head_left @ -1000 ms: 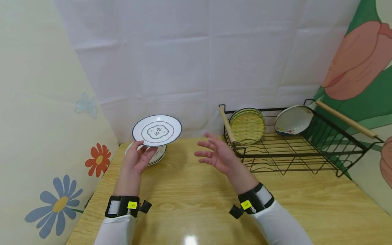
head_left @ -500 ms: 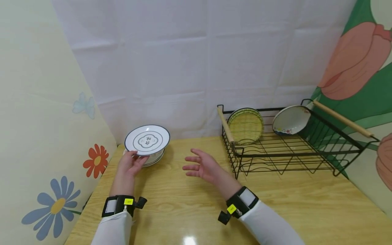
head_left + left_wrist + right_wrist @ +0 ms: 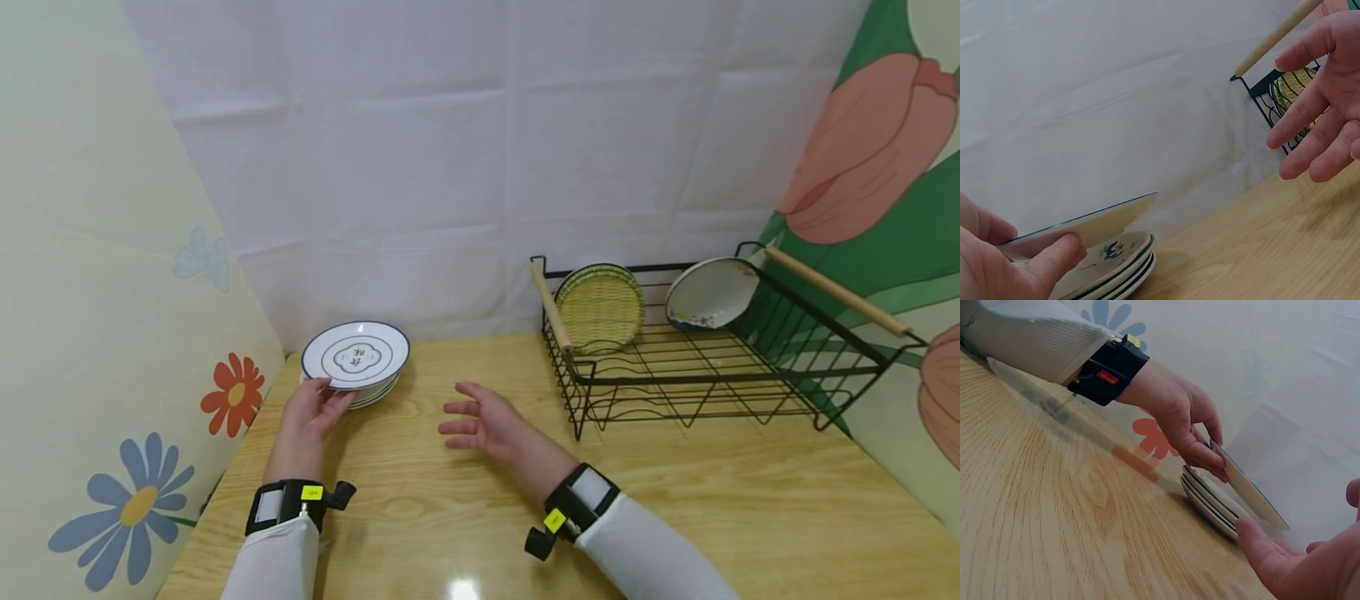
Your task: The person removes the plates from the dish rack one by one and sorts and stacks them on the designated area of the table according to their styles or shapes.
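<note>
My left hand (image 3: 306, 421) pinches the near rim of a white plate (image 3: 356, 356) with a dark blue edge and printed characters in its middle. The plate is tilted close above a stack of plates (image 3: 1124, 265), overlapping most of it in the head view. A gap shows between the held plate and the stack in the left wrist view. Leaf-like painting marks the top plate of the stack. To the right, my right hand (image 3: 483, 423) hovers over the table with fingers spread and nothing in them.
A black wire dish rack (image 3: 697, 381) with wooden handles stands on the right of the wooden table (image 3: 420, 517). In it lean a yellow woven basket-like round (image 3: 600, 310) and a white flower-patterned bowl (image 3: 711, 293). A white cloth (image 3: 390, 167) hangs behind.
My left hand has lowered the plate leftward, down toward the stack. My right hand has moved left and nearer to me, away from the rack.
</note>
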{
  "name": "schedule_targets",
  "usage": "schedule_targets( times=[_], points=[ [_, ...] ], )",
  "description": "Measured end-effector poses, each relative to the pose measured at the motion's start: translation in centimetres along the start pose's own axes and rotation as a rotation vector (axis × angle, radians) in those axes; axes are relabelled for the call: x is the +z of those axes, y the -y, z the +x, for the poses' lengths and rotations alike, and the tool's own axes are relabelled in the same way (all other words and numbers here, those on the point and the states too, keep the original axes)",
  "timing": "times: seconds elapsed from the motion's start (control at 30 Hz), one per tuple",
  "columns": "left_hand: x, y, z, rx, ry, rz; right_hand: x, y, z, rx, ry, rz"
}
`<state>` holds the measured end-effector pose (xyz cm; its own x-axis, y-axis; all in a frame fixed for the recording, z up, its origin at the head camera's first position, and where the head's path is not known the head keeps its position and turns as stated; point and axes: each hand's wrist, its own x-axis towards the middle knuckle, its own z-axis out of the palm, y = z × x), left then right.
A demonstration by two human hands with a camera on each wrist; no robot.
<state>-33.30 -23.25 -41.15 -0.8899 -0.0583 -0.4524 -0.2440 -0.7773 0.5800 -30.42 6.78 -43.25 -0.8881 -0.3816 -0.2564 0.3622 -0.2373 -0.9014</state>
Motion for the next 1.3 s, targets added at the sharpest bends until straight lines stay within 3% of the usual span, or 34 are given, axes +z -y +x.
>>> schedule_targets(
  times=[0.23,0.47,0.83,1.07,1.3],
  points=[
    [-0.2,0.1,0.0,0.027,-0.021,0.073,0.2,-0.2,-0.1,0.001,0.003,-0.011],
    [-0.3,-0.1,0.1,0.058,-0.094,0.119,0.3,-0.3,-0.2,0.011,-0.007,-0.015],
    [-1.5,-0.1,1.1,0.2,-0.262,0.437,0.4,-0.4,-0.4,0.005,0.001,-0.021],
    [-2.1,-0.3,1.6,0.259,-0.294,0.55,0.5,-0.4,-0.3,0.009,-0.004,-0.03],
    [-2.6,0.2,1.9,0.26,-0.309,0.64,0.5,-0.4,-0.3,0.011,-0.001,-0.045]
  ],
)
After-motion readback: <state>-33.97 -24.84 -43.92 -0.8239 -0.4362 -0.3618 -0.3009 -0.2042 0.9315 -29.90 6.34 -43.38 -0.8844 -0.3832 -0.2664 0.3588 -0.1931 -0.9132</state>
